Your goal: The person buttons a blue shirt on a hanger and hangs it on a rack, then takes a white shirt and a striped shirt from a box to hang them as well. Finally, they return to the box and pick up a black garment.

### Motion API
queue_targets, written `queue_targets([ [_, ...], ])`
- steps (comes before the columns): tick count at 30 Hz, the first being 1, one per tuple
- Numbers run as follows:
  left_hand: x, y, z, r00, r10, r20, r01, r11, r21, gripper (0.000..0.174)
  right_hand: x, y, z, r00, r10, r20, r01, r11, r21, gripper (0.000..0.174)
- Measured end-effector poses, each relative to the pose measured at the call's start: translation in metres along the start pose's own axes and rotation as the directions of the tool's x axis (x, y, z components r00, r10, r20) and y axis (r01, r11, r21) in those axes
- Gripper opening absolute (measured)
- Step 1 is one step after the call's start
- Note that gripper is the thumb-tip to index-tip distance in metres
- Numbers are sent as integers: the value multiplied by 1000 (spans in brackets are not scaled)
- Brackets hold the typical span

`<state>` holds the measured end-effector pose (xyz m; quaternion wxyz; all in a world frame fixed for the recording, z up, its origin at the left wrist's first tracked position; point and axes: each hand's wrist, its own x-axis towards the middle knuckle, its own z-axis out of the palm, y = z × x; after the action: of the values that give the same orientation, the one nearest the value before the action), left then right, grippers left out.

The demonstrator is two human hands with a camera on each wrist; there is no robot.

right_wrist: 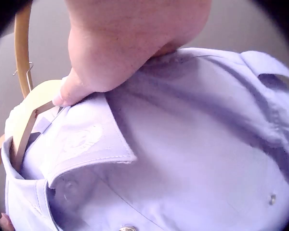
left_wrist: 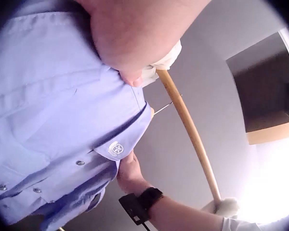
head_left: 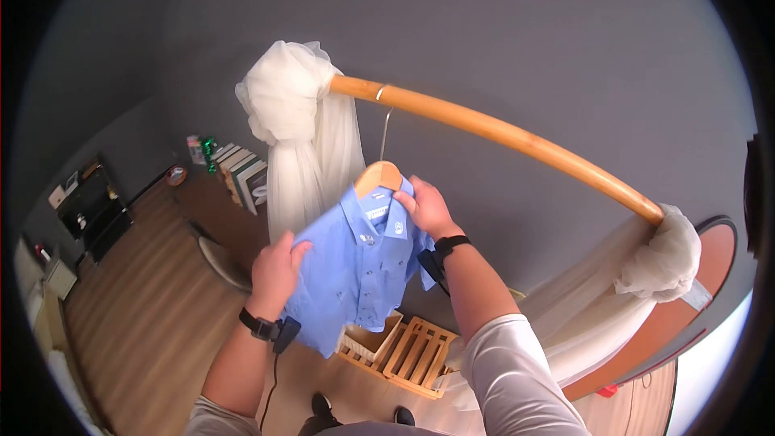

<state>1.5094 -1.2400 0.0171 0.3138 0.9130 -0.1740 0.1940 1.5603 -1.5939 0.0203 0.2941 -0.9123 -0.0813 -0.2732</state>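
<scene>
1. Arms (head_left: 484, 299) are outstretched.
2. Shirt (head_left: 355, 266), probably light and soft, is hung from the rod (head_left: 508, 136), best held at the collar (head_left: 395, 216).
3. Shoulder (head_left: 316, 234) is pinched by left hand (head_left: 273, 276), collar by right hand (head_left: 426, 208); hidden fingers cannot be judged.

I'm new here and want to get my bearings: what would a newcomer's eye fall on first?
Probably the light blue shirt in the middle of the head view, on a wooden hanger, with the left hand gripping one side and the right hand at its collar. Above it, a wooden bar slants across the grey wall, with white cloth bunched at both ends.
</scene>
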Motion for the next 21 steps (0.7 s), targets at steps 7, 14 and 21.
queue_targets([
  [7,-23,33,11,987,34,-160,26,933,359,41,-6,8,-6,994,-96,-44,94,994,-56,56],
  [14,-47,38,0,980,78,-185,28,858,513,50,-44,1,-3,979,-113,-172,102,992,-72,59],
  [21,-258,-79,13,916,-396,-59,376,799,469,74,-277,87,104,984,155,88,-157,987,16,81],
])
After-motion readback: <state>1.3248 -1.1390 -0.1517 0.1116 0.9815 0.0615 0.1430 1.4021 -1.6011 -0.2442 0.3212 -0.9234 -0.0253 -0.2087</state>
